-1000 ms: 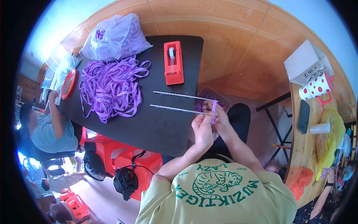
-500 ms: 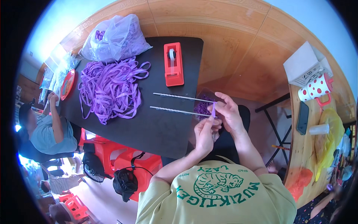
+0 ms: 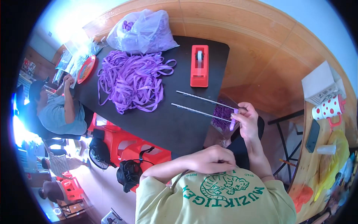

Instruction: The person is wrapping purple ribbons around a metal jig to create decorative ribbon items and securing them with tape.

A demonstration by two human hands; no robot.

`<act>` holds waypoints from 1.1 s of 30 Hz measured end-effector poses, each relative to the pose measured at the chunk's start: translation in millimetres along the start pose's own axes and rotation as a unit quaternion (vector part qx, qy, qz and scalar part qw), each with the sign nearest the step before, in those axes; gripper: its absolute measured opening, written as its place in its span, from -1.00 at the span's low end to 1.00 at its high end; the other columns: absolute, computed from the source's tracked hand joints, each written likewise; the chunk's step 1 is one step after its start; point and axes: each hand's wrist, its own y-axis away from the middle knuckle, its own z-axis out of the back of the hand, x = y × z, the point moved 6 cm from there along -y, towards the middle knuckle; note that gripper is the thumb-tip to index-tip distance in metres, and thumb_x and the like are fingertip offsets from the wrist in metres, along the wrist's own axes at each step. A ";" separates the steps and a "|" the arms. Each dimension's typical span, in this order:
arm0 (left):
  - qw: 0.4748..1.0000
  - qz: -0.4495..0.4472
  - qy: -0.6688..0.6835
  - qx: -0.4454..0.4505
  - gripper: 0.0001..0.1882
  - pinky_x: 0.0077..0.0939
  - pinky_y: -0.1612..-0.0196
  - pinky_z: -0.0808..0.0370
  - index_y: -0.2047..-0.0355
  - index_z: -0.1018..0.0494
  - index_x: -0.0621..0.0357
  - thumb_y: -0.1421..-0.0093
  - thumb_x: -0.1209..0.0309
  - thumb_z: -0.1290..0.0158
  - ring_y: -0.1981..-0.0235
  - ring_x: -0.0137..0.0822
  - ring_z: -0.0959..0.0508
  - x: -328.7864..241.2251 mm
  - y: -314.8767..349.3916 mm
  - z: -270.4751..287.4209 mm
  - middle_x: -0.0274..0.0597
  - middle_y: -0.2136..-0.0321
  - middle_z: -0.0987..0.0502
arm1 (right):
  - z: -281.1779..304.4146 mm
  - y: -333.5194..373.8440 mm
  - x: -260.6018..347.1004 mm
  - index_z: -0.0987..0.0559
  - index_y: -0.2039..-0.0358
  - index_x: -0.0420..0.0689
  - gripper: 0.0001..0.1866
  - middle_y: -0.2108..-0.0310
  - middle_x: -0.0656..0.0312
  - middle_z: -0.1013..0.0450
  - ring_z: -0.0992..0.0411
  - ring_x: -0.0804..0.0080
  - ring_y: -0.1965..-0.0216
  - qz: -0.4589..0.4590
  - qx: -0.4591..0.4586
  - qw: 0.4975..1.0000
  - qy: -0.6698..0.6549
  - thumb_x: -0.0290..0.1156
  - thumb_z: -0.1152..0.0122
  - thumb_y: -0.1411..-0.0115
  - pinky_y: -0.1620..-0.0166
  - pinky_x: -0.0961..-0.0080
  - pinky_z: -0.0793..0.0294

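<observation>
My right hand (image 3: pixel 247 120) is closed in a pinch on a short purple ribbon (image 3: pixel 234 124), just past the table's right edge. This ribbon sits at the near ends of two thin metal rods (image 3: pixel 199 98), which lie side by side and apart on the black table (image 3: pixel 186 138). My left hand (image 3: pixel 216 159) is drawn back against my chest, its fingers curled; what they hold, if anything, is hidden. Below the rod ends, a clear plastic container or bag holds purple ribbon bits (image 3: pixel 222 114). A heap of long purple ribbons (image 3: pixel 130 80) covers the table's left part.
A red tape dispenser (image 3: pixel 200 67) stands beyond the rods. Behind the ribbon heap is a clear plastic bag (image 3: pixel 143 33). To my right, a wooden table (image 3: pixel 302 170) bears a phone (image 3: pixel 313 136) and dotted mug (image 3: pixel 328 109). Red stools (image 3: pixel 123 145) and another person (image 3: pixel 61 112) are at left.
My left hand has left the ribbon and pulled back to my chest. My right hand keeps hold of the ribbon at the rod ends. The whole view has shifted and turned slightly.
</observation>
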 end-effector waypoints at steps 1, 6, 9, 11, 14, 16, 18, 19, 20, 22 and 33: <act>0.999 -0.026 -0.018 -0.016 -0.86 -0.36 0.22 -0.48 0.29 -0.50 0.40 -0.19 0.56 -0.02 0.29 -0.17 -0.57 -18.2 11.3 11.2 -0.03 0.33 -0.55 | 1.9 1.8 -1.5 -0.37 0.08 -0.25 -0.60 0.46 0.15 -0.48 -0.48 0.48 0.44 -0.002 0.004 1.000 -0.001 -0.72 -0.15 -0.03 0.37 0.60 -0.48; 0.946 0.046 -0.171 -0.270 -0.92 -0.38 0.24 -0.47 0.42 -0.53 0.33 -0.09 0.55 -0.10 0.32 -0.14 -0.56 -54.1 80.6 81.9 -0.07 0.38 -0.56 | 64.8 2.4 26.2 -0.46 0.21 -0.25 -0.76 0.46 0.24 -0.45 -0.43 0.55 0.49 0.087 -0.127 0.987 0.045 -0.68 -0.16 -0.07 0.40 0.73 -0.39; 0.775 0.062 -0.439 -0.450 -0.89 -0.36 0.26 -0.43 0.47 -0.52 0.29 0.00 0.49 -0.16 0.35 -0.13 -0.52 -48.4 114.9 133.7 -0.07 0.42 -0.53 | 86.7 -11.4 -3.0 -0.46 0.17 -0.24 -0.77 0.47 0.28 -0.43 -0.41 0.58 0.48 0.115 -0.101 0.979 0.135 -0.63 -0.17 -0.13 0.44 0.70 -0.39; 0.622 0.104 -0.600 -0.492 -0.89 -0.28 0.19 -0.39 0.49 -0.50 0.30 0.04 0.51 -0.16 0.29 -0.10 -0.48 -45.9 116.6 154.3 -0.09 0.40 -0.49 | 118.5 -29.6 -45.6 -0.47 0.15 -0.25 -0.74 0.48 0.28 -0.43 -0.41 0.59 0.48 0.111 -0.121 0.960 0.228 -0.62 -0.18 -0.12 0.44 0.67 -0.39; 0.514 0.184 -0.687 -0.480 -0.89 -0.25 0.15 -0.35 0.48 -0.50 0.31 0.04 0.52 -0.16 0.24 -0.08 -0.43 -42.9 123.9 168.4 -0.12 0.35 -0.47 | 152.7 -48.9 -98.3 -0.48 0.12 -0.27 -0.70 0.48 0.26 -0.43 -0.40 0.60 0.48 0.076 -0.149 0.890 0.424 -0.61 -0.20 -0.09 0.43 0.63 -0.39; 0.548 0.154 -0.665 -0.484 -0.90 -0.26 0.16 -0.34 0.48 -0.51 0.31 0.03 0.52 -0.15 0.23 -0.09 -0.43 -35.4 136.1 175.8 -0.13 0.34 -0.47 | 160.1 -50.2 -98.6 -0.51 0.14 -0.25 -0.69 0.43 0.18 -0.46 -0.41 0.60 0.43 0.044 -0.179 0.840 0.511 -0.57 -0.25 -0.05 0.32 0.61 -0.40; 0.580 0.110 -0.638 -0.494 -0.92 -0.27 0.17 -0.34 0.47 -0.51 0.31 -0.02 0.52 -0.13 0.23 -0.09 -0.44 -39.3 137.7 177.7 -0.11 0.33 -0.48 | 132.1 -38.4 -55.4 -0.51 0.14 -0.25 -0.71 0.41 0.19 -0.47 -0.41 0.60 0.39 0.126 -0.188 0.838 0.496 -0.58 -0.22 -0.08 0.28 0.63 -0.40; 0.575 0.119 -0.637 -0.499 -0.92 -0.27 0.15 -0.34 0.45 -0.52 0.31 -0.06 0.53 -0.10 0.21 -0.09 -0.44 -44.8 138.6 177.9 -0.09 0.31 -0.48 | 108.1 -24.4 -25.5 -0.52 0.15 -0.25 -0.74 0.38 0.21 -0.47 -0.41 0.60 0.35 0.205 -0.191 0.832 0.479 -0.59 -0.20 -0.10 0.23 0.65 -0.40; 0.575 0.126 -0.637 -0.498 -0.92 -0.25 0.18 -0.33 0.44 -0.53 0.27 -0.08 0.50 -0.08 0.21 -0.08 -0.44 -48.3 139.8 179.6 -0.11 0.30 -0.48 | 89.7 -15.9 -4.1 -0.52 0.15 -0.25 -0.74 0.38 0.21 -0.47 -0.41 0.60 0.35 0.203 -0.193 0.831 0.480 -0.59 -0.20 -0.10 0.23 0.65 -0.40; 0.607 0.119 -0.608 -0.498 -0.89 -0.22 0.19 -0.34 0.40 -0.54 0.25 -0.11 0.48 -0.06 0.22 -0.04 -0.45 -57.4 144.2 187.7 -0.10 0.30 -0.50 | 52.1 -3.8 38.9 -0.52 0.16 -0.24 -0.78 0.32 0.25 -0.47 -0.40 0.61 0.30 0.244 -0.160 0.893 0.343 -0.65 -0.12 -0.15 0.16 0.68 -0.40; 0.708 0.022 -0.336 -0.621 -0.76 -0.73 0.62 -0.10 0.23 -0.57 0.28 -0.23 0.37 -0.02 0.70 -0.65 -0.24 -195.2 123.3 225.6 -0.40 0.72 -0.37 | -110.4 28.6 126.5 -0.52 0.26 -0.36 -0.81 0.23 0.06 -0.43 -0.41 0.53 0.34 0.351 0.100 0.871 0.328 -0.75 -0.11 -0.07 0.29 0.71 -0.38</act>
